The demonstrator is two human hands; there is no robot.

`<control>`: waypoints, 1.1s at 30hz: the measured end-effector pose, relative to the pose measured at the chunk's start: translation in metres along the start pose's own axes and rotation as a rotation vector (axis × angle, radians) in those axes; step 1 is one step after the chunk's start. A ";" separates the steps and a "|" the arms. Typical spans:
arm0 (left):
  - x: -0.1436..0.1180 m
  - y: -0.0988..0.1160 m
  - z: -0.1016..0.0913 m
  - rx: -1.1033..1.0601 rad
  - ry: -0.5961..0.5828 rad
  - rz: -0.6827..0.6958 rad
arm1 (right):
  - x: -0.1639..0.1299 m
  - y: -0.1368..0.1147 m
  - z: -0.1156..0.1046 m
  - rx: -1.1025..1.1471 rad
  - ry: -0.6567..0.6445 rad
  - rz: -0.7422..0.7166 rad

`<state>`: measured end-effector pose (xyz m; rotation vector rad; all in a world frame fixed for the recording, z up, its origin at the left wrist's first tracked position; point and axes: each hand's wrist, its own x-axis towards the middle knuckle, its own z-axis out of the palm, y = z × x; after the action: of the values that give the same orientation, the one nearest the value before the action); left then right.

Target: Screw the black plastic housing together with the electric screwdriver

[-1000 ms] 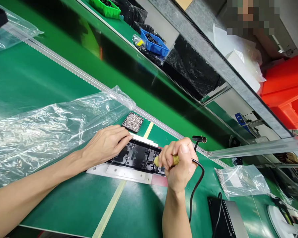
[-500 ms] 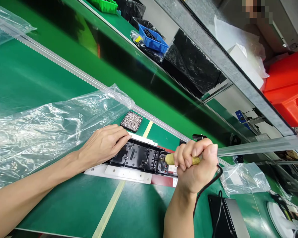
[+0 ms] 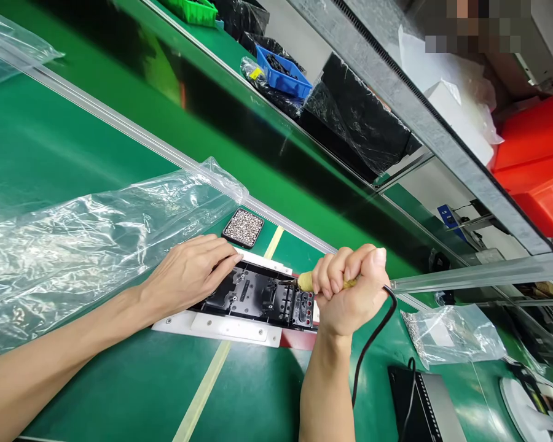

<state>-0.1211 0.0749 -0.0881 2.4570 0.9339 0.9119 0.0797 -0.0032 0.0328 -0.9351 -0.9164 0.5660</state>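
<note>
My right hand (image 3: 350,288) is wrapped in a fist round the yellow handle (image 3: 306,282) of a soldering iron with a black cord. Its tip points left, over the right part of a black plastic housing (image 3: 253,294); whether it touches cannot be made out. My left hand (image 3: 203,264) lies across the housing's left end, fingers together, holding it and hiding that end. The housing sits between white strips of a fixture (image 3: 230,326) with a red base. Just beyond my left fingertips stands a small black tray (image 3: 243,228) full of tiny metal pieces.
A large clear plastic bag (image 3: 87,239) covers the left bench. To the right lie another clear bag (image 3: 456,334) and a black and grey device (image 3: 424,402). A metal rail (image 3: 166,150) runs behind the fixture. Past the partition are a blue bin (image 3: 283,72) and a red crate (image 3: 539,153).
My right hand has moved left with the soldering iron, whose tip is now farther left over the housing. My left hand stays at the housing's left end.
</note>
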 end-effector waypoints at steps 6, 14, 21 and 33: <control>-0.001 0.000 -0.001 0.006 -0.004 -0.004 | -0.002 0.006 0.003 -0.002 -0.022 0.024; -0.001 -0.002 0.002 -0.006 -0.002 -0.006 | -0.003 0.002 0.001 0.040 -0.020 0.008; 0.007 0.002 -0.011 -0.179 -0.059 -0.152 | 0.000 -0.007 -0.012 0.101 -0.040 0.002; 0.088 -0.057 0.007 0.020 -0.287 -0.129 | 0.005 -0.024 -0.033 0.074 0.028 -0.033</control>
<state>-0.0919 0.1758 -0.0845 2.4271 0.9868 0.4929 0.1113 -0.0259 0.0460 -0.8577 -0.8783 0.5543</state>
